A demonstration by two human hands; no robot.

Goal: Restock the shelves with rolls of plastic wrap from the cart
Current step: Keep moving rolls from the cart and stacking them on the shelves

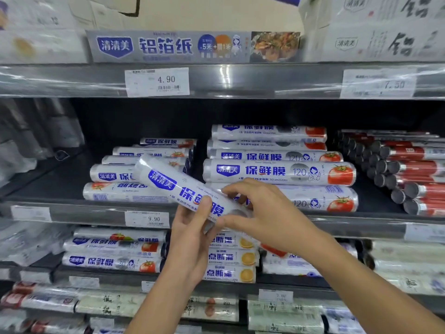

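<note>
The left stack on the middle shelf has free space above it. The held roll lies just in front, long axis tilted: far end up-left over that stack, near end down-right in both hands. The left hand grips it from below, thumb curled across the label. The right hand pinches the near end, fingers above, thumb beneath. The right stack stands higher.
</note>
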